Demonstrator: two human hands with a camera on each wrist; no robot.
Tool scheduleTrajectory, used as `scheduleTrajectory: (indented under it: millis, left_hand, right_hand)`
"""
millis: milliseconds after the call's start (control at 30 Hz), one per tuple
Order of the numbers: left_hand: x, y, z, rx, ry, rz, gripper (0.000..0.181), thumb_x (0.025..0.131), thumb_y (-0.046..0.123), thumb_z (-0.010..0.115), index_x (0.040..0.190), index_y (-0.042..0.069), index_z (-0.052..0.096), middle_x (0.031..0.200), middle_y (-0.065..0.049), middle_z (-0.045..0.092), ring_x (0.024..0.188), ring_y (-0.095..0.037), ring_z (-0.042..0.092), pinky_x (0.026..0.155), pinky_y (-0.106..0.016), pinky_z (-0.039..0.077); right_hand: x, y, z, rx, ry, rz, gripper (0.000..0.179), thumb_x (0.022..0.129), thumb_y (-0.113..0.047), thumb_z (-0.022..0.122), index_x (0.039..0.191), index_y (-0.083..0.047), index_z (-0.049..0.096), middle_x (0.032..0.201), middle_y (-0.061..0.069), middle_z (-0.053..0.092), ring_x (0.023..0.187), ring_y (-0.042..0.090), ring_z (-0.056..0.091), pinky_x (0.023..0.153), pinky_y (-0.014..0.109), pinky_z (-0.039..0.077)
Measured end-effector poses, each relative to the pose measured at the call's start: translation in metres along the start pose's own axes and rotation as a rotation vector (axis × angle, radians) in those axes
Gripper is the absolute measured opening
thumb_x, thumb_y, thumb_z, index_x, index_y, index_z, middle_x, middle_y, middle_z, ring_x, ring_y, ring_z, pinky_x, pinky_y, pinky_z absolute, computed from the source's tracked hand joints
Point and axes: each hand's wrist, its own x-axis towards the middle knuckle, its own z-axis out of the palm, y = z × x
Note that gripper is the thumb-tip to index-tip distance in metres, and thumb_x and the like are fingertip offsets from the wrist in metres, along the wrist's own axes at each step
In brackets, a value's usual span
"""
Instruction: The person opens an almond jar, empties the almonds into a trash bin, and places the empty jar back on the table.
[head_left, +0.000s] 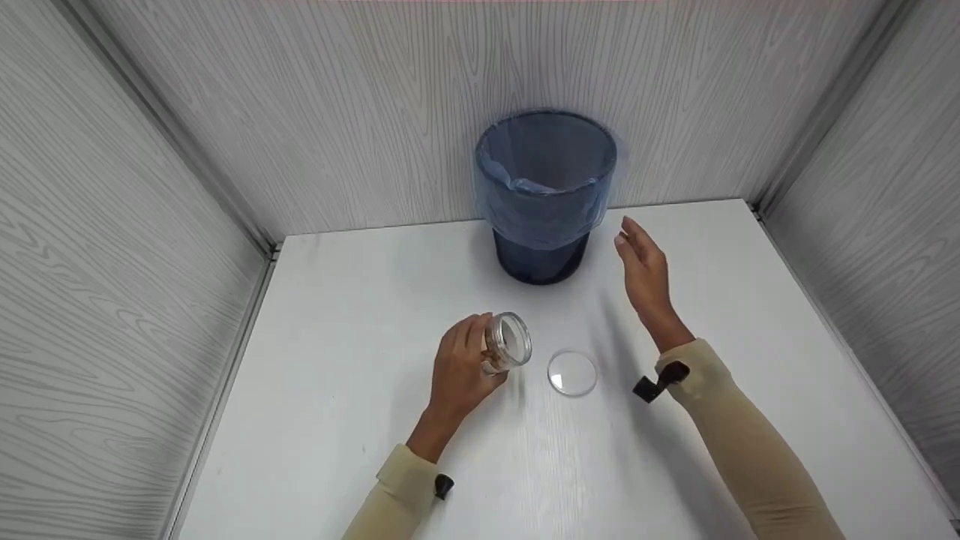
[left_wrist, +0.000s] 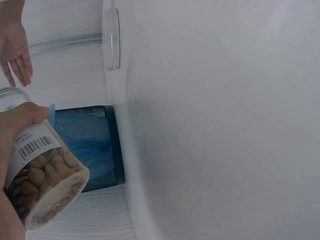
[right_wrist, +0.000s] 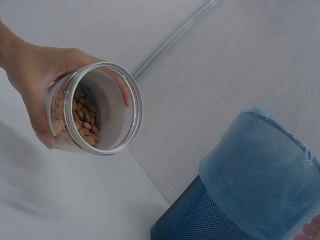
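Observation:
My left hand [head_left: 460,373] grips a clear jar [head_left: 508,342] around its side, tilted with the uncapped mouth toward the right. Almonds [right_wrist: 86,120] lie inside the jar, seen through its mouth in the right wrist view; a barcode label [left_wrist: 35,146] shows on its side in the left wrist view. A round clear lid [head_left: 572,373] lies on the table just right of the jar. My right hand [head_left: 646,274] is raised to the right of the bin, fingers extended, holding nothing.
A dark blue mesh bin [head_left: 541,259] with a blue plastic liner [head_left: 540,217] stands at the back of the white table [head_left: 337,337]. Pale wood-grain panels [head_left: 360,112] enclose the table at the back and both sides.

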Motion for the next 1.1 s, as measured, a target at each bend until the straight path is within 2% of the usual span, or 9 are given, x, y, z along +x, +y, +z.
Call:
scheduleTrajectory:
  millis: [167,500,667,800,967,1100]
  left_hand:
    - [0.000,0.000,0.000,-0.007,-0.004,-0.004,0.095,0.062,0.031,0.096,0.142,0.008,0.051,0.132,-0.010,0.059,0.125,-0.027,0.057,0.112,-0.039,0.042]
    - [0.000,0.002,0.004,-0.023,0.007,-0.002,0.094,0.063,0.030,0.095,0.142,0.007,0.051,0.131,-0.009,0.060,0.125,-0.027,0.057,0.112,-0.040,0.042]
    - [0.000,0.002,0.005,-0.033,0.003,-0.009,0.093,0.063,0.031,0.095,0.142,0.007,0.051,0.131,-0.009,0.060,0.125,-0.027,0.057,0.111,-0.041,0.043]
    - [0.001,0.002,0.003,-0.035,-0.002,-0.017,0.095,0.062,0.032,0.096,0.142,0.009,0.051,0.132,-0.009,0.059,0.125,-0.027,0.057,0.111,-0.042,0.043]
    - [0.005,0.002,0.001,-0.026,0.003,-0.022,0.094,0.062,0.031,0.096,0.141,0.010,0.051,0.132,-0.008,0.059,0.125,-0.027,0.057,0.112,-0.039,0.042]
    - [0.006,0.002,-0.001,-0.023,0.013,-0.023,0.094,0.061,0.030,0.097,0.140,0.010,0.051,0.131,-0.008,0.060,0.125,-0.026,0.057,0.112,-0.039,0.042]
  right_hand:
    - [0.007,-0.024,0.002,-0.035,-0.027,-0.042,0.054,0.108,-0.012,0.043,0.154,0.010,0.027,0.161,0.024,0.028,0.149,0.035,0.030,0.121,0.039,0.029]
    - [0.032,-0.037,0.003,-0.120,-0.050,-0.057,0.055,0.108,-0.015,0.042,0.157,0.006,0.025,0.164,0.022,0.024,0.152,0.034,0.025,0.123,0.045,0.022]
    - [0.040,-0.042,0.005,-0.157,-0.045,-0.046,0.056,0.108,-0.016,0.041,0.157,0.005,0.024,0.164,0.022,0.023,0.152,0.034,0.023,0.123,0.045,0.024]
    - [0.052,-0.037,0.005,-0.174,-0.042,-0.041,0.056,0.108,-0.014,0.043,0.157,0.004,0.025,0.164,0.020,0.023,0.152,0.032,0.024,0.121,0.044,0.028]
    - [0.076,-0.015,0.004,-0.185,-0.042,-0.051,0.059,0.108,-0.023,0.045,0.160,-0.003,0.023,0.167,0.015,0.019,0.153,0.027,0.021,0.120,0.040,0.031]
    - [0.091,-0.008,0.004,-0.227,-0.033,-0.061,0.063,0.108,-0.031,0.046,0.160,-0.005,0.023,0.167,0.012,0.018,0.154,0.021,0.018,0.122,0.037,0.026]
